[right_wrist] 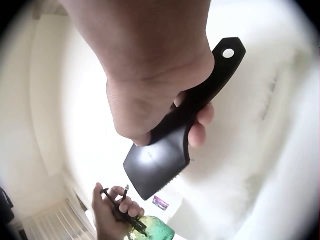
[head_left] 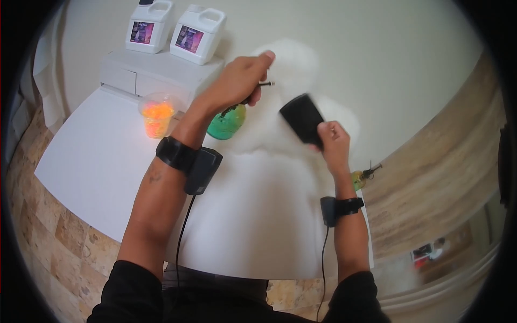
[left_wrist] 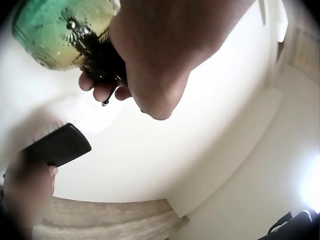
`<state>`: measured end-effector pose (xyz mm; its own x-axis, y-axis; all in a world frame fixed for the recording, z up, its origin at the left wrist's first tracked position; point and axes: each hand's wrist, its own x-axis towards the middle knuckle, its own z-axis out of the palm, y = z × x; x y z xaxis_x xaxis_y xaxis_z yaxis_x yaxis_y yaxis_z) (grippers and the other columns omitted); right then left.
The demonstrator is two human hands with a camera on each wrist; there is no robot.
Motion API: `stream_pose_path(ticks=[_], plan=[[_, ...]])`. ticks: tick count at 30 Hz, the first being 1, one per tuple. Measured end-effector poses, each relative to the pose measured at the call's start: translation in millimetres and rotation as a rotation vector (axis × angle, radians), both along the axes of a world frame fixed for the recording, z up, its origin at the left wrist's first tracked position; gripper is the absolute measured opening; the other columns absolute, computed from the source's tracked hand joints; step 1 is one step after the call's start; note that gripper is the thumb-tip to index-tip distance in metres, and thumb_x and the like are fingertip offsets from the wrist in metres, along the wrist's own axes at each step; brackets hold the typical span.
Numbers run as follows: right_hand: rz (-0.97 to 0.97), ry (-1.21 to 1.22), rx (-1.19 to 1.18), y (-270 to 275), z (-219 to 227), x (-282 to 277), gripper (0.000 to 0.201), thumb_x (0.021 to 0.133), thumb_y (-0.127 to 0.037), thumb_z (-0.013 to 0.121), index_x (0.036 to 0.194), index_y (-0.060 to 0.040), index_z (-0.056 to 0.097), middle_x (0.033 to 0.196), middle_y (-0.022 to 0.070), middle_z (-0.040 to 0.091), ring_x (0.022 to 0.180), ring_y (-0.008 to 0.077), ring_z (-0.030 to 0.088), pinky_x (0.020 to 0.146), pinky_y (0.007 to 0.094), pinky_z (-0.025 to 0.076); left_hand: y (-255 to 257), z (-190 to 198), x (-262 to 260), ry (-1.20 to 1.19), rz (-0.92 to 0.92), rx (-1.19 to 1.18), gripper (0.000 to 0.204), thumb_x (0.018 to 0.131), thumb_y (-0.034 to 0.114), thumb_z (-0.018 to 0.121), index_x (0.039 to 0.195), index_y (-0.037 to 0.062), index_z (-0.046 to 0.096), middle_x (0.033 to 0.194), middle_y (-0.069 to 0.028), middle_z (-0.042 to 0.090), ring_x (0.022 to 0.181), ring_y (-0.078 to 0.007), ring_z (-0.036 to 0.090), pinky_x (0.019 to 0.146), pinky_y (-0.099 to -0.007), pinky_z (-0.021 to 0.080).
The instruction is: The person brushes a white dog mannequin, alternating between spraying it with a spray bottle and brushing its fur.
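Currently the right hand wraps its fingers round the handle of the black brush, whose bristles barely show. Left of the brush, the left hand grips a green spray bottle by its sprayer, partly covering it. Behind the brush, a white fluffy mass has indistinct edges. Nearer the person than the brush, a yellow bottle is half hidden.

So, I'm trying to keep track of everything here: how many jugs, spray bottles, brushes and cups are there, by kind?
Jugs: 2 (left jug, right jug)
Spray bottles: 2 (green-yellow bottle in the left hand, partly hidden bottle farther right)
Brushes: 1 (black brush in the right hand)
Cups: 1 (clear cup)
Total: 6
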<state>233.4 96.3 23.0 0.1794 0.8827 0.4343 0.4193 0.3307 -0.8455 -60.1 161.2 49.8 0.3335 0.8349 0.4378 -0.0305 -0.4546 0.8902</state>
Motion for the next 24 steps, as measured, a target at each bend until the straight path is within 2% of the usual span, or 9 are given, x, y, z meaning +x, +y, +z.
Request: stream_pose_path(ticks=[2, 6, 9, 12, 13, 16, 17, 20, 24], plan=[[-0.041, 0.043, 0.112, 5, 11, 3, 0.031, 0.102, -0.029, 0.064, 0.09, -0.0012, 0.058, 0.072, 0.0042, 0.06, 0.056, 0.0134, 0.06, 0.048, 0.0268, 0.049, 0, -1, 6, -0.238, 0.009, -0.022, 0.061, 0.103, 0.061, 0.041, 0.087, 0.0039, 0.056, 0.058, -0.0059, 0.057, 0.052, -0.013, 0.054, 0.053, -0.0286, 0.041], [-0.019, 0.133, 0.135, 10, 10, 10, 0.033, 0.102, -0.031, 0.063, 0.09, -0.0009, 0.057, 0.076, 0.0077, 0.064, 0.056, 0.0152, 0.062, 0.048, 0.0268, 0.048, -3, -2, 12, -0.25, 0.002, -0.04, 0.06, 0.103, 0.06, 0.041, 0.087, 0.0043, 0.056, 0.058, -0.0053, 0.057, 0.052, -0.0128, 0.055, 0.053, -0.0279, 0.042], [-0.034, 0.146, 0.105, 15, -9, 17, 0.033, 0.102, -0.03, 0.064, 0.089, -0.0011, 0.057, 0.075, 0.0072, 0.064, 0.055, 0.0159, 0.062, 0.048, 0.0268, 0.047, -1, -2, 12, -0.152, -0.029, -0.031, 0.061, 0.103, 0.061, 0.041, 0.086, 0.0047, 0.056, 0.058, -0.0048, 0.057, 0.051, -0.0128, 0.054, 0.052, -0.0276, 0.041], [0.001, 0.053, -0.021, 7, -28, 21, 0.028, 0.101, -0.026, 0.065, 0.091, -0.0002, 0.058, 0.075, 0.0059, 0.065, 0.055, 0.0128, 0.062, 0.047, 0.0247, 0.046, 4, -5, 14, -0.011, -0.068, -0.045, 0.062, 0.102, 0.062, 0.041, 0.083, 0.0048, 0.055, 0.057, -0.0041, 0.056, 0.05, -0.0129, 0.054, 0.05, -0.0282, 0.041], [-0.012, 0.039, -0.071, 1, -31, 16, 0.025, 0.1, -0.022, 0.066, 0.092, 0.0001, 0.058, 0.071, 0.0009, 0.059, 0.055, 0.0087, 0.058, 0.048, 0.0241, 0.048, 3, -4, 12, 0.077, -0.082, -0.053, 0.063, 0.102, 0.063, 0.041, 0.082, 0.0047, 0.055, 0.056, -0.0042, 0.056, 0.05, -0.0127, 0.054, 0.05, -0.0286, 0.041], [0.007, -0.079, -0.21, -4, -47, 22, 0.021, 0.098, -0.018, 0.068, 0.09, -0.0014, 0.058, 0.07, -0.0061, 0.039, 0.064, 0.0047, 0.047, 0.055, 0.0265, 0.058, 0, -2, 7, 0.248, -0.13, -0.066, 0.064, 0.101, 0.063, 0.041, 0.08, 0.0047, 0.054, 0.056, -0.0042, 0.055, 0.05, -0.0124, 0.052, 0.05, -0.0292, 0.04], [0.008, -0.08, -0.21, -6, -50, 25, 0.021, 0.098, -0.018, 0.068, 0.09, -0.0014, 0.058, 0.07, -0.0061, 0.039, 0.064, 0.0047, 0.047, 0.055, 0.0265, 0.058, -1, -2, 6, 0.333, -0.166, -0.073, 0.064, 0.101, 0.064, 0.041, 0.08, 0.0047, 0.054, 0.055, -0.0041, 0.055, 0.05, -0.0122, 0.051, 0.05, -0.0294, 0.04], [0.067, -0.3, -0.37, -12, -55, 28, 0.023, 0.096, -0.018, 0.07, 0.087, -0.0008, 0.058, 0.071, -0.0054, 0.04, 0.065, 0.0051, 0.047, 0.057, 0.0276, 0.059, -6, 0, 3, 0.499, -0.215, -0.084, 0.065, 0.101, 0.064, 0.041, 0.08, 0.0044, 0.054, 0.055, -0.0047, 0.055, 0.05, -0.0125, 0.05, 0.051, -0.0297, 0.04], [0.133, -0.42, -0.408, -16, -45, 32, 0.023, 0.096, -0.019, 0.07, 0.087, -0.0017, 0.058, 0.071, -0.0052, 0.041, 0.064, 0.0053, 0.049, 0.057, 0.028, 0.059, 2, -7, 8, 0.499, -0.23, -0.019, 0.065, 0.101, 0.065, 0.041, 0.08, 0.0045, 0.054, 0.055, -0.005, 0.055, 0.05, -0.013, 0.051, 0.051, -0.0299, 0.04]])
